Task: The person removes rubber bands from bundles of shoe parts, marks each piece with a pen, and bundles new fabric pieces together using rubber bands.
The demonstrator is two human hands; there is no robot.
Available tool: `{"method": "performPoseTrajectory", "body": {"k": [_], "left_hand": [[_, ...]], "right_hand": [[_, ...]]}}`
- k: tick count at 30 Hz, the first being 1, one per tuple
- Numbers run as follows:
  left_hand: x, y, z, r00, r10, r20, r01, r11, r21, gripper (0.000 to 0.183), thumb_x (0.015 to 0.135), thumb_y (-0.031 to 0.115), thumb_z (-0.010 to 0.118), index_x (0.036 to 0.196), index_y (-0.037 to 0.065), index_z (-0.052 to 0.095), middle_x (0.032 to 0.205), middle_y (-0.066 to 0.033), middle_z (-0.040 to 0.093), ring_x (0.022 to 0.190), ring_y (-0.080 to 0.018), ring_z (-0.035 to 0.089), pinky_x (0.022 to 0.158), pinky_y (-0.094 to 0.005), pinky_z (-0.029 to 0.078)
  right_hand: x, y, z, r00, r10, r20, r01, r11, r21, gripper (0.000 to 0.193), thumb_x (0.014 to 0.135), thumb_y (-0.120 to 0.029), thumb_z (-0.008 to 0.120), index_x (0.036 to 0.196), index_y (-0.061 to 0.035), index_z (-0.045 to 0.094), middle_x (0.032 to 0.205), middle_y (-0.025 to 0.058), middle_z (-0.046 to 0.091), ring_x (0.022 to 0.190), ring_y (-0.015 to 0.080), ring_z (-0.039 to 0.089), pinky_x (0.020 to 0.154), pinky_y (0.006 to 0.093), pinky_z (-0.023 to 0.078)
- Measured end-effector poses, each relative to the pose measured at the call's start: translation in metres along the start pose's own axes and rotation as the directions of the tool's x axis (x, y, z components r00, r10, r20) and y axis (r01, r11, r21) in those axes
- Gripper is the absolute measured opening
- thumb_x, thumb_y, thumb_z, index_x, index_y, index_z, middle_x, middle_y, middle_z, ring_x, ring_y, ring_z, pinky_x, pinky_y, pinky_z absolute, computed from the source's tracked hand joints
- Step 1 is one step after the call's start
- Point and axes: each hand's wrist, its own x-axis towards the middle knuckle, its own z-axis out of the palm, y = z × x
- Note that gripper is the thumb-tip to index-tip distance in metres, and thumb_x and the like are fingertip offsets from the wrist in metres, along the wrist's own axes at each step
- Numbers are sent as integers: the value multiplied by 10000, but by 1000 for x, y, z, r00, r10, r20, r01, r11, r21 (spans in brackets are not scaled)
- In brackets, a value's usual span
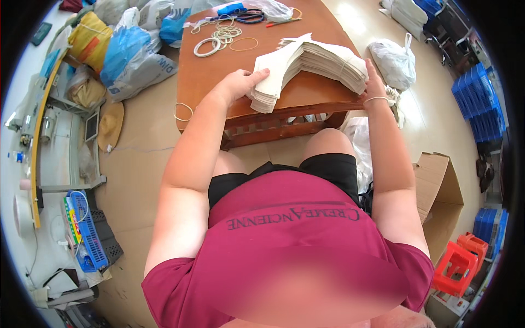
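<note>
A thick stack of cream-coloured flat pieces (328, 59), bent like a wide arch, rests along the near edge of the brown wooden table (210, 76). I cannot tell whether they are paper or cloth. My left hand (240, 85) is closed on the left end, its thumb lying on top. At the right end my right hand (374, 85) presses against the stack's side, fingers pointing up and partly hidden. What looks like a thin band crosses the stack's right half. Pale bands circle my right wrist.
Loose rubber bands (224, 34), a white ring (206, 47), a dark cord (250, 16) and a red pen (283, 22) lie farther back on the table. Filled plastic bags (136, 63) stand left. A white bag (395, 61), cardboard box (437, 186) and red stool (455, 268) stand right.
</note>
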Motion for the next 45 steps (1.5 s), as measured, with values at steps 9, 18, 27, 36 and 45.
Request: {"method": "performPoseTrajectory", "body": {"k": [9,18,27,36,45], "left_hand": [[2,-1,7,991,-18,134,59,950,-307,600,895,460,611,1302,29,528,1207,-97,628,1109,-225,591,968,-383,439],[-24,-18,72,996,76,44,-41,840,-541,552,916,387,614,1294,0,509,1217,-115,613,1113,-226,589,971,-389,447],[-47,-25,101,986,167,-6,-145,833,-534,624,953,499,507,1369,35,461,1327,-108,542,1227,-226,492,1051,-372,354],[1,-89,47,606,752,-260,-296,516,803,216,908,261,591,965,121,745,1066,-82,671,1021,-311,583,865,-417,492],[-2,-84,29,455,889,54,-335,115,935,43,810,161,643,810,128,672,956,-21,641,932,-257,587,818,-398,470]], "right_hand": [[-118,86,78,888,291,357,-328,943,49,542,898,-447,595,1236,-32,511,1223,156,548,1065,269,553,899,407,449],[-130,84,105,799,261,541,-399,904,153,755,873,-712,431,1410,-183,404,1411,80,465,1298,268,402,1051,483,285],[-149,76,82,762,319,563,-450,887,107,717,837,-688,521,1364,-205,463,1357,38,514,1233,230,455,1000,463,312],[-136,69,79,761,348,547,-409,912,-11,456,827,-501,616,1156,-187,584,1025,14,657,956,205,590,709,357,408],[-140,51,70,716,330,615,-490,865,106,464,821,-502,591,1164,-190,579,1060,4,656,956,201,585,697,351,380]]}}
